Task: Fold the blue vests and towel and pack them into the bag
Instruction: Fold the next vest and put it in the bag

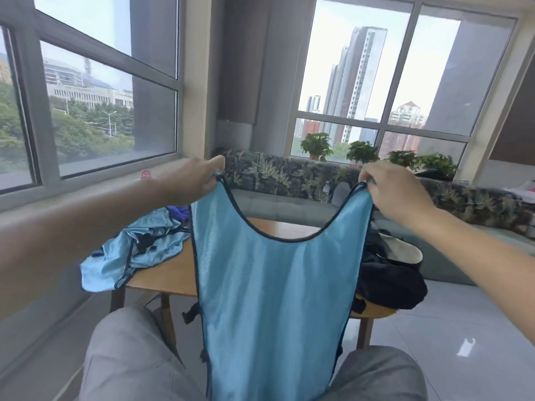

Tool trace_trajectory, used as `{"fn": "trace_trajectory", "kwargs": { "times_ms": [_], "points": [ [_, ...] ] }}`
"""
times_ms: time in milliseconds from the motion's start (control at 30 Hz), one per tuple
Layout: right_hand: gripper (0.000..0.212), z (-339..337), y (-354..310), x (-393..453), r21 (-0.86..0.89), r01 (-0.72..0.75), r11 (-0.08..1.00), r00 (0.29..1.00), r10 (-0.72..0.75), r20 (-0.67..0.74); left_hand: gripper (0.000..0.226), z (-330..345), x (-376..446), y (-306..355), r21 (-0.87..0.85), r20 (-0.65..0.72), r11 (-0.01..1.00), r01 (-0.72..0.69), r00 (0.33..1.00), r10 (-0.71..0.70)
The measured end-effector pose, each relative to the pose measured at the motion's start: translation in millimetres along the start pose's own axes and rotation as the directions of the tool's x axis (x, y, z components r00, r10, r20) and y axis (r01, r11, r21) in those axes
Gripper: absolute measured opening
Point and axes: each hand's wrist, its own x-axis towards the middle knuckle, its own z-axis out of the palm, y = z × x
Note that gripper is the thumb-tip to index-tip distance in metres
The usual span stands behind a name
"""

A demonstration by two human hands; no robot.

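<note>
One head-worn wide-angle view looks forward and slightly down from a seated person, close over knees (139, 351) toward a table (170, 273) and windows (376, 82).

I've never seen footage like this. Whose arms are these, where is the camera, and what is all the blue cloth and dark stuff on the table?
There is no machine here: a person wears a wide-angle camera on the head, so this single picture looks forward and down over their own arms and grey-trousered knees. The left hand and the right hand each pinch one shoulder strap of a light blue vest, holding it up spread out so it hangs in front of the knees. Behind it stands a low wooden table. On its left side lies a crumpled heap of more blue vests, partly hanging over the edge. On its right side sits a dark bag with a pale lining showing; the held vest hides part of it. Beyond are a sofa with a leafy pattern, potted plants on the sill, and big windows.
</note>
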Motion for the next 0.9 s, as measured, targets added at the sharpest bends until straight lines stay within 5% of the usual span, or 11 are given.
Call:
{"fn": "trace_trajectory", "kwargs": {
  "times_ms": [467,900],
  "points": [
    [0.025,210,14,47,-0.050,0.041,0.998,0.976,-0.029,0.216,0.016,160,78,-30,0.148,0.288,0.989,-0.014,0.957,-0.030],
    [0.026,427,35,54,-0.065,0.095,0.993,0.789,-0.035,0.613,0.012,346,124,-71,0.100,0.621,0.992,0.070,0.775,-0.118]
  ]
}}
